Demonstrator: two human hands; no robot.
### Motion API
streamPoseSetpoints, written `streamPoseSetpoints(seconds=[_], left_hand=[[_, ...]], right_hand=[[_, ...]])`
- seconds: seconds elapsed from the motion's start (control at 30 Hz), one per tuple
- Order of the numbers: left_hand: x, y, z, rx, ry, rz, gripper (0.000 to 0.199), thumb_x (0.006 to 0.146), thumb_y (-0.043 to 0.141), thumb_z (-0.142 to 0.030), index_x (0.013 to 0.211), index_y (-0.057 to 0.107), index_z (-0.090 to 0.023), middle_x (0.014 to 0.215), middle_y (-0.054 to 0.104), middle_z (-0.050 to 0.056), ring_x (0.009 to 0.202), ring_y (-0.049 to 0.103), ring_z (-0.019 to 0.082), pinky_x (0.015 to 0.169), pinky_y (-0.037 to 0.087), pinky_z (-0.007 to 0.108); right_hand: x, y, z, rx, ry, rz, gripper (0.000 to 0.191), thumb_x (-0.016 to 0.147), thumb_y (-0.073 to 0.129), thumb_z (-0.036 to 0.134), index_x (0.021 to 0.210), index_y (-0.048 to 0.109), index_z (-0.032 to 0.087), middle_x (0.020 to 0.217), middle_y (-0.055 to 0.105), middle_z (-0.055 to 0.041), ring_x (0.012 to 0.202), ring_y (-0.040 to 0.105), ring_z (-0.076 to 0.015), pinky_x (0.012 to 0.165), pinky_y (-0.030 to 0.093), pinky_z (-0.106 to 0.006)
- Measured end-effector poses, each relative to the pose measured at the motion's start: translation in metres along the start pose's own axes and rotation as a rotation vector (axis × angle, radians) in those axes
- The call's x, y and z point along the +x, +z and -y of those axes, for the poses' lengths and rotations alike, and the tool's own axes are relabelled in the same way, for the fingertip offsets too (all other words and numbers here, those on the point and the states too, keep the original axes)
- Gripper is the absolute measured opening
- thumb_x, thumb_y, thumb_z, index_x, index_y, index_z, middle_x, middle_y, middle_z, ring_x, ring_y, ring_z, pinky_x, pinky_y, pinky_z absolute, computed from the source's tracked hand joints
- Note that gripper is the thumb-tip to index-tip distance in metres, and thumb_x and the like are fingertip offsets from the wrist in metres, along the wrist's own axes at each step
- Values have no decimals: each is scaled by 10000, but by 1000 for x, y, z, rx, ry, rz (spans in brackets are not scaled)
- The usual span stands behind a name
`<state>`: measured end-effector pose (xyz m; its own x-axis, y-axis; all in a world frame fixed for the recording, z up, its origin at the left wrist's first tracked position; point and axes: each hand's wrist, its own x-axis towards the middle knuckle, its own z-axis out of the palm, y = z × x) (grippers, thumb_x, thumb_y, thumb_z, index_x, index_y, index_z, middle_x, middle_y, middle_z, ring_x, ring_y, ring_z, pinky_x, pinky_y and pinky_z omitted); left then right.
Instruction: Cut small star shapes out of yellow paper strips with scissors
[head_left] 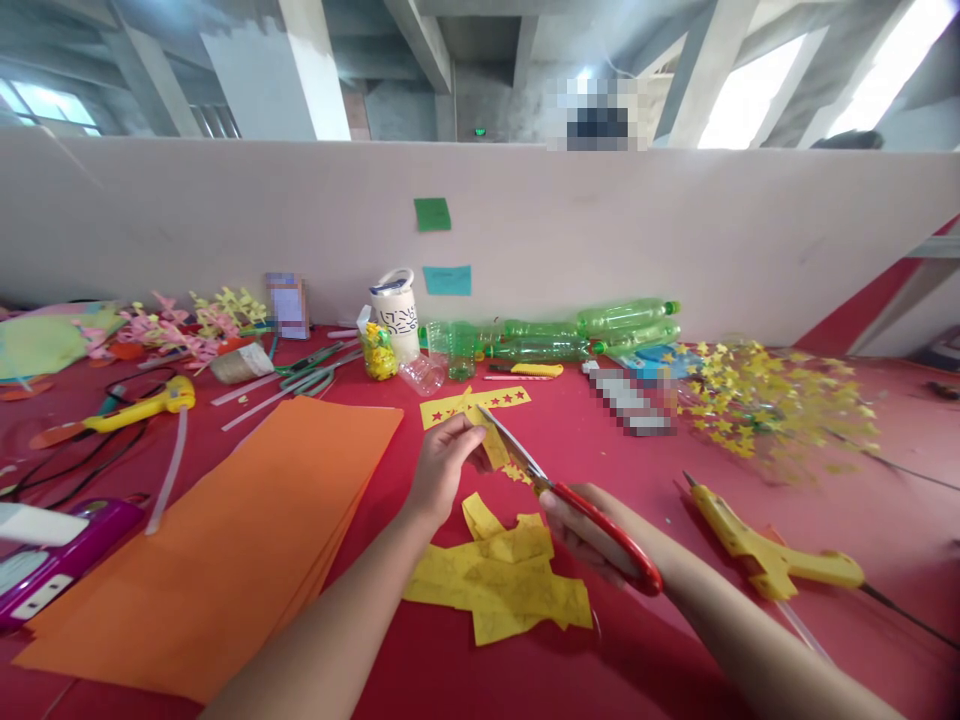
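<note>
My left grip (441, 462) pinches the yellow strip (495, 448) over the table (637, 670), just beside the blades of the scissors (534, 467), whose red handles my right grip (581, 530) wraps.

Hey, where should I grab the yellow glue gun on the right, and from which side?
Take the yellow glue gun by its handle, probably from the right: the handle sticks out that way, cord trailing from its end, while the nozzle points away to the left.
</note>
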<state>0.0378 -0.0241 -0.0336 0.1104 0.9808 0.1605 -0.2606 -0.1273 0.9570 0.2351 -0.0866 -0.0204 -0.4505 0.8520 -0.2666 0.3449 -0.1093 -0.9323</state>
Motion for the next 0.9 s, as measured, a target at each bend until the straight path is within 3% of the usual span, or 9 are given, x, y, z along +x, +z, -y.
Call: streamPoseSetpoints(seconds=[0.37, 0.63, 0.8, 0.9], left_hand=[[3, -4, 2, -32, 16, -18, 211, 774, 610, -263, 601, 532, -172, 541, 519, -38, 501, 495, 88, 494, 405, 203], [4, -4, -2, -44, 28, -43, 158, 809, 578, -324, 763, 572, -173, 654, 610, -9, 522, 587, 117, 492, 461, 233], [5, -5, -3, -4, 13, -19, 183, 823, 563, -371, 783, 541, -194, 525, 549, -52, 329, 420, 61, 313, 279, 166], [5, -5, -3, 11, 33, -19, 179, 823, 567, -355, 751, 540, -193, 487, 503, -63, 328, 335, 39, 305, 197, 149]], right_hand=[[-1, -4, 0, 19, 25, -10, 490, 883, 488, 555, 573, 353, 201, 349, 343, 98, 262, 302, -39, 310, 199, -175], [1, -4, -3, 7, 52, -42, 414, 866, 532, 517, 639, 387, 202, 405, 320, 110, 288, 274, -37, 306, 212, -170], [0, -5, 0, -39, 62, -44, 408, 862, 535, 515, 643, 399, 199, 417, 345, 101, 309, 304, -43, 322, 232, -172], [-1, -6, 4, -59, 45, -44, 411, 865, 537, 506, 630, 407, 194, 400, 329, 103, 319, 302, -42, 338, 235, -168]])
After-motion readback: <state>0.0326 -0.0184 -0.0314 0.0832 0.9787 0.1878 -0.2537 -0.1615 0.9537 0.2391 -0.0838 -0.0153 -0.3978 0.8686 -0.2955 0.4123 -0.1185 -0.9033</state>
